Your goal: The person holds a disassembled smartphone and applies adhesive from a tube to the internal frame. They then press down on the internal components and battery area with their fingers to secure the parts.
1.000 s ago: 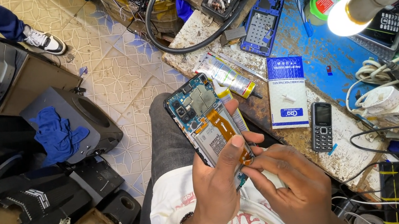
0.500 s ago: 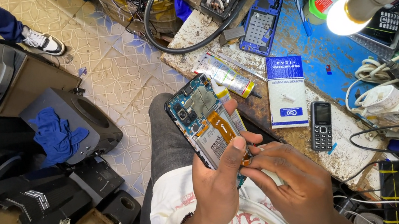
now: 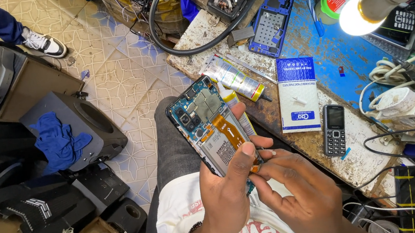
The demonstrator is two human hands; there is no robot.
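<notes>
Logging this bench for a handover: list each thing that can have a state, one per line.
opened smartphone: back cover off, board and battery exposed
left hand: gripping the smartphone
right hand: fingertips at the phone's lower end
lamp bulb: lit
small keypad phone: lying face up, screen dark
glue tube: lying flat

Phone over the lap, table to the right

The opened phone (image 3: 212,126) sits in the left hand (image 3: 228,194), with the right hand (image 3: 294,188) at its lower end. Right of them, on the table (image 3: 316,49), lie a tube (image 3: 232,77), a box (image 3: 298,94) and a keypad phone (image 3: 335,130). The lamp (image 3: 364,10) hangs behind these.
</notes>
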